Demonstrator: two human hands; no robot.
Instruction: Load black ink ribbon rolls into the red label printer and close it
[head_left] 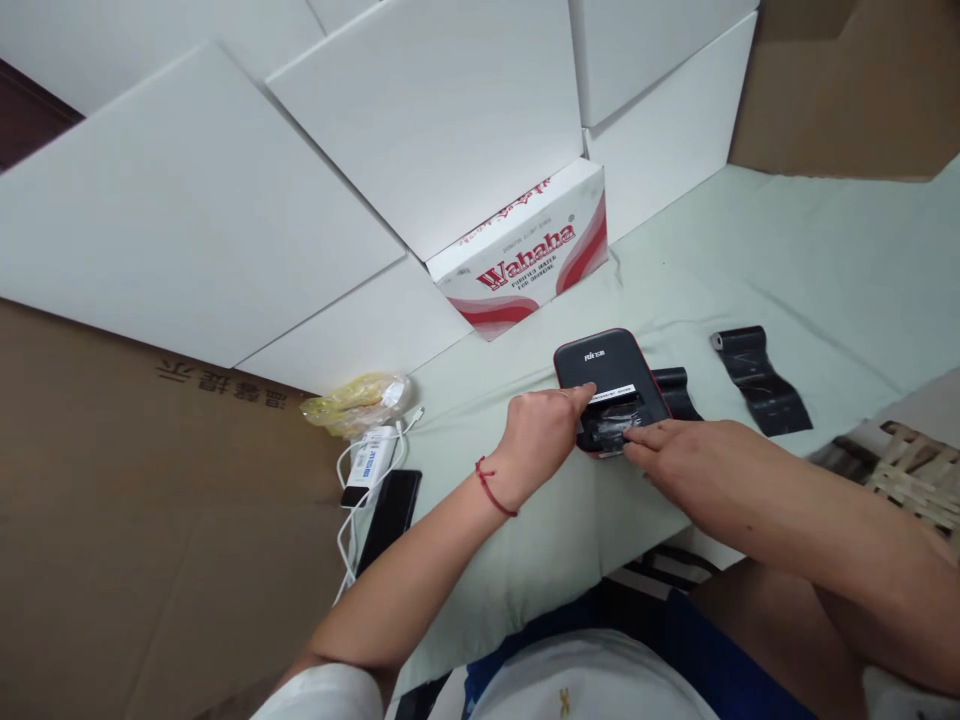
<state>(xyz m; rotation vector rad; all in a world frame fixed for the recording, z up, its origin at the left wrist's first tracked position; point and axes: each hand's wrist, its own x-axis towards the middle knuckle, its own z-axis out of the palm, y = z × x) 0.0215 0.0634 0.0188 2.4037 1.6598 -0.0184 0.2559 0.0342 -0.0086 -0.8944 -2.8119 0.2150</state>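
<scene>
A small black device with a red edge, which looks like a mini printer (601,352), lies on the pale green cloth. A white label strip crosses it, and below the strip a recess shows shiny clear film (613,422). My left hand (546,432) is closed, its index finger pressing the device's left side by the strip; its other fingers are curled. My right hand (679,455) has its fingers together, with the tips on the film at the device's lower right edge. A black ribbon roll (679,393) is partly hidden behind the device.
Another partly unrolled black ribbon roll (761,378) lies to the right. Behind stands a Wahaha box (525,260) against white panels (450,130). At left are a yellowish plastic bag (358,402), a white box (371,462), a white cable (341,545) and a black phone-like slab (390,510).
</scene>
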